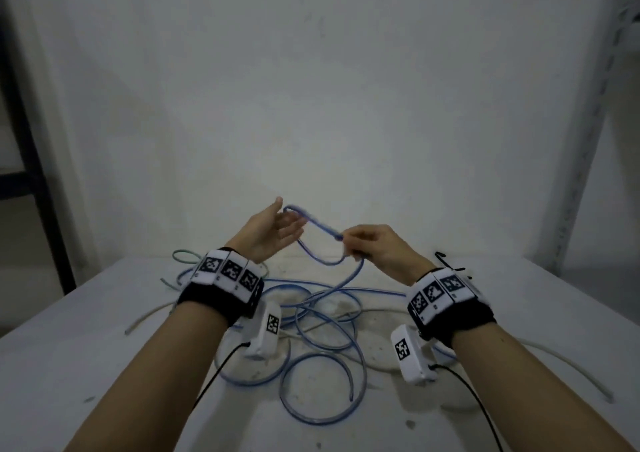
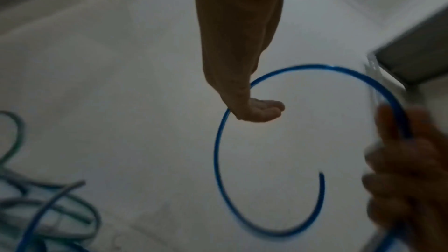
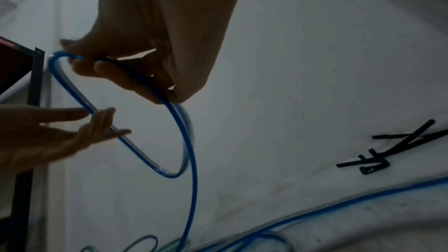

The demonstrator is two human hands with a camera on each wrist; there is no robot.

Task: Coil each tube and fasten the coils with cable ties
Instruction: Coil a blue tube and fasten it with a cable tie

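Head view: right hand (image 1: 377, 249) pinches blue tube (image 1: 313, 223) loop w/ left hand (image 1: 273, 231) spread, fingers touching it.

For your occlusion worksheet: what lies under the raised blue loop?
Under the loop, loose blue tube sprawls over the table; the left wrist camera covers part.

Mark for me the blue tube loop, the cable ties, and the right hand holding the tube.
blue tube loop (image 3: 191, 152): right wrist view, on the loop's right arc.
cable ties (image 3: 397, 147): right wrist view, on the black straps lying on the table.
right hand (image 1: 377, 247): head view, on the back of the hand.
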